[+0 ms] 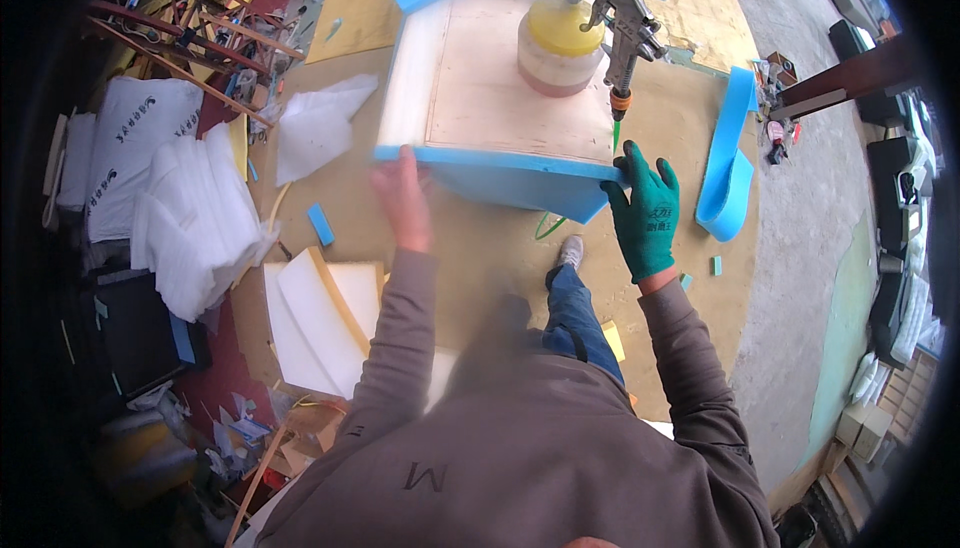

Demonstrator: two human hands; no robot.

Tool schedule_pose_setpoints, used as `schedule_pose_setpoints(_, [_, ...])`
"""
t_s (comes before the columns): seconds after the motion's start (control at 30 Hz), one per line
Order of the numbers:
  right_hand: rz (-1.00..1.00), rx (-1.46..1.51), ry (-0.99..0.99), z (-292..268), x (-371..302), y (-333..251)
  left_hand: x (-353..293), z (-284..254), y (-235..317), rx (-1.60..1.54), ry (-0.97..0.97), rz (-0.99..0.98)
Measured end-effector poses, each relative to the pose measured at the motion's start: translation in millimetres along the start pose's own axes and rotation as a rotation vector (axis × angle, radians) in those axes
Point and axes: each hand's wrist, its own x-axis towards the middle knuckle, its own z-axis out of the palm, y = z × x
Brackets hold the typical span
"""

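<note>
A blue foam sheet (500, 173) runs along the near edge of a box-like piece with a wooden panel (480, 88) and white foam (405, 88) at its side. At the left corner, my bare left hand (402, 203) grips the sheet's edge, slightly blurred, one finger over the top. My right hand (648, 210), in a green glove, pinches the right corner, its other fingers raised. On the panel stands a spray gun (625, 23) with a yellow-and-clear cup (560, 46) holding pinkish liquid. Its orange-ringed end points down near my right hand.
A curled blue foam strip (728, 178) lies to the right on brown board. White foam pieces (325, 128) and a wrapped white bundle (195, 218) are at the left, near a rack of wooden frames (180, 23). A green hose (548, 226) hangs below the sheet.
</note>
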Motion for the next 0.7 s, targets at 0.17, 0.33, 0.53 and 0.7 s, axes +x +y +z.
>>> schedule_pose_setpoints(0.17, [0.002,0.009,0.007,0.9,3.2,2.6,2.9,12.1,-4.0,0.145,0.035,0.050])
schedule_pose_setpoints(0.33, [-0.026,0.044,0.064,2.4,6.1,3.4,-4.2,-3.3,-26.2,0.105,-0.037,0.127])
schedule_pose_setpoints(0.53, [-0.086,0.059,0.047,-0.8,10.3,4.1,-49.7,32.2,-44.7,0.535,-0.884,0.182])
schedule_pose_setpoints(0.7, [-0.120,0.218,-0.016,-8.1,10.5,22.2,-41.0,82.2,-33.0,0.722,-1.013,0.139])
